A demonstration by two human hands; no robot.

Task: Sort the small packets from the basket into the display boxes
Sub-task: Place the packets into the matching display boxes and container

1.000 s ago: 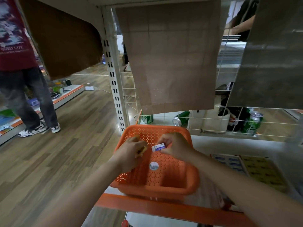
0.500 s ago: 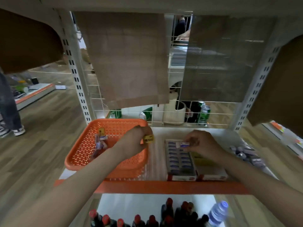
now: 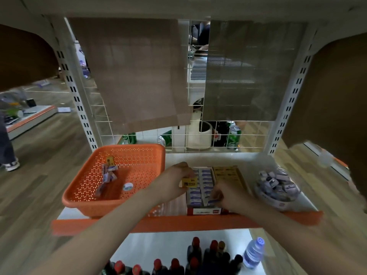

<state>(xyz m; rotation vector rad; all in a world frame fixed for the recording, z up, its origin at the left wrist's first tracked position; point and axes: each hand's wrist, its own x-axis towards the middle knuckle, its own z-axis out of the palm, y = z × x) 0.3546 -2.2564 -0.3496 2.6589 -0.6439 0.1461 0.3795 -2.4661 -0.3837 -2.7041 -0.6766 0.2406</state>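
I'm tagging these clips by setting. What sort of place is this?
Probably a shop aisle, or a mock-up of one: slotted metal shelving, display boxes of small packets, and rows of bottles on the shelf below.

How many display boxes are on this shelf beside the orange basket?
2. The blue-packet box stands right of the orange basket; the yellow-packet box sits against its right side. Left hand with a yellow packet and right hand with a blue packet partly cover them.
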